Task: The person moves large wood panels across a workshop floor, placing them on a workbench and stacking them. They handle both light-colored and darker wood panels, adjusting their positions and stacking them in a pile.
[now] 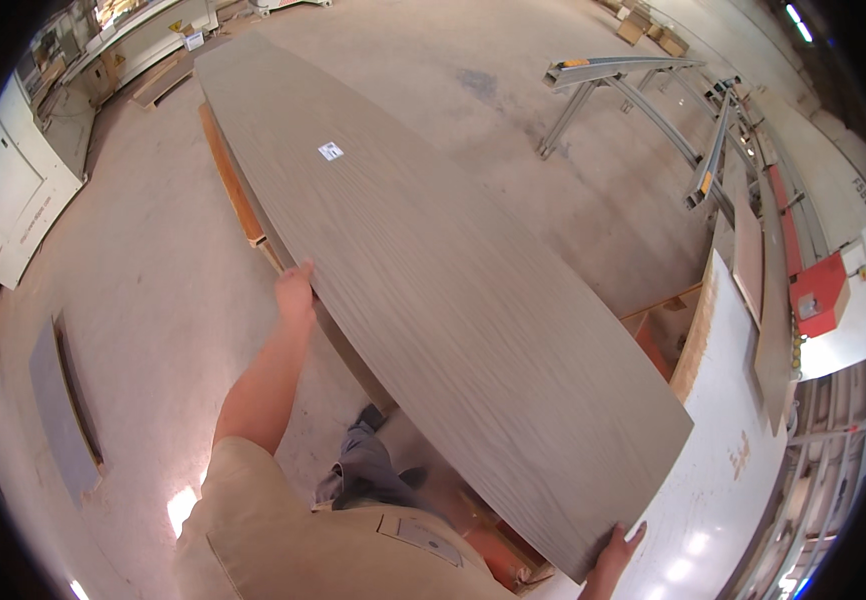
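Observation:
A long grey-brown wood-grain panel [453, 270] stretches from the far left to the near right in front of me. Toward its far part a small white label [330, 151] is stuck on the face. My left hand [296, 290] grips the panel's left long edge, thumb on top and the other fingers hidden underneath. At the near right corner, my right hand [617, 562] is closed around the short end. Under the panel, along its left side, an orange-brown wooden piece [231, 175] sticks out.
A white-topped table [718, 460] stands at the right, by a machine with a red box [819, 295]. Metal rail frames [623, 68] rise at the far right. A grey board [61, 415] lies on the floor at the left, near a white cabinet [23, 185].

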{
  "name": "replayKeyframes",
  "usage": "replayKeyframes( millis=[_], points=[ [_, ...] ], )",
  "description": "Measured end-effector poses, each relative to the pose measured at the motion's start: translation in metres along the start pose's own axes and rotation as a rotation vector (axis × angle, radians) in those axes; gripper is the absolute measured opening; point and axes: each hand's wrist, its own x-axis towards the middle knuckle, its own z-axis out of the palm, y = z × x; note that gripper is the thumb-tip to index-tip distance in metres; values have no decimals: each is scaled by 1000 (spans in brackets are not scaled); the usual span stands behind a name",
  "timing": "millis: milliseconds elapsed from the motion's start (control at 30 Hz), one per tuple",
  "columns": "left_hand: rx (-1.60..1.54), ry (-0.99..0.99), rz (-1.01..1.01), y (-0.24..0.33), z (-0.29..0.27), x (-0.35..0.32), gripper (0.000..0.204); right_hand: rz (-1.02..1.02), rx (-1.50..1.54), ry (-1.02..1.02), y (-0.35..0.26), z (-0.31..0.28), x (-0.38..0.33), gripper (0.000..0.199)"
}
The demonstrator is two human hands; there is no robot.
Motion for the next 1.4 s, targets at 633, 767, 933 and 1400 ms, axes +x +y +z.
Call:
replayKeyframes(
  millis=[633,767,933,1400],
  points=[
    [249,147,-247,-150,-52,-23,69,-47,402,-713,-110,321,-82,65],
    [299,119,-223,-160,-57,-24,65,101,420,-722,-109,350,-101,71],
    [288,26,-348,-159,-66,-21,73,41,442,-747,-105,369,-115,67],
    [-420,-92,-530,-120,-72,-44,88,-15,-113,-826,-79,295,-32,74]
  ],
)
